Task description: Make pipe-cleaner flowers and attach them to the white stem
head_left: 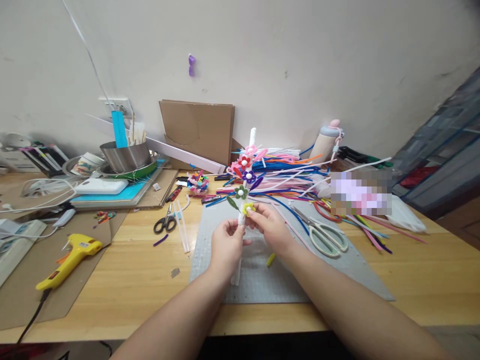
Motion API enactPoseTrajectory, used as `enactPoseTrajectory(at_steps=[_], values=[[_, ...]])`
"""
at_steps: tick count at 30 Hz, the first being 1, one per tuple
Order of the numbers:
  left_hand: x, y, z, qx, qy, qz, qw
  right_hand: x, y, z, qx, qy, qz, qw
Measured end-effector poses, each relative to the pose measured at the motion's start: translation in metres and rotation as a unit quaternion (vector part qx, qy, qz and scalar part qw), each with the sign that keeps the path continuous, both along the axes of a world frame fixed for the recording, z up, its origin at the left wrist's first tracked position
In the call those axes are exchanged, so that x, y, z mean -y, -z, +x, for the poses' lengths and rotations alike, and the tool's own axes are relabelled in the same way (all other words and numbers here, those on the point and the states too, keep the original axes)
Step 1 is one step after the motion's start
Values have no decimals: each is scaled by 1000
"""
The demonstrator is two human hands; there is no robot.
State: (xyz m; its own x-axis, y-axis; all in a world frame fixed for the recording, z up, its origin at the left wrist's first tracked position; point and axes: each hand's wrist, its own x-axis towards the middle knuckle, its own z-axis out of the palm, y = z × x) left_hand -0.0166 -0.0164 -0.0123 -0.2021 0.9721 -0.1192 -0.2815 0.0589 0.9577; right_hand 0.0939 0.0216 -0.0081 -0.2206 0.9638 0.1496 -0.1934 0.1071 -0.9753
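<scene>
The left hand (226, 243) has its grip clenched round the white stem (237, 260) of a pipe-cleaner flower stalk (244, 175), holding it upright above the grey mat (262, 280) on the desk (123, 280); the right hand (270, 226) pinches the yellow flower (247, 207) against the stem, seemingly to fix it; scissors (326, 235) lie just beside.

A white-wrapped stem (240, 235) stands nearly upright above the grey cutting mat (262, 280) on the bench, its lower end reaching down to the mat. Small pipe-cleaner flowers climb it: a yellow flower (248, 207) lowest, then a green one (241, 191) with a white centre and a green leaf (232, 202), a purple one (248, 176), a red one (244, 161) and a pink one (250, 149) at the top. A short yellow pipe-cleaner scrap (271, 259) lies on the mat just beside it.
</scene>
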Motion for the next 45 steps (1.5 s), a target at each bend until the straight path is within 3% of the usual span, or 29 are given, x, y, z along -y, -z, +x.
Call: enactPoseTrajectory(at_steps=[14, 30, 39, 45], values=[[-3, 5, -4, -79, -12, 20, 997, 0, -2, 0, 20, 58, 24, 998], [-7, 13, -6, -102, 7, 27, 994, -3, -10, 10, 32, -1, 32, 999], [-7, 14, -6, -76, -1, 36, 996, -5, -2, 10, 33, -33, 81, 996], [-7, 13, -5, -84, 2, 42, 996, -1, 3, 5, 61, 12, 124, 990]])
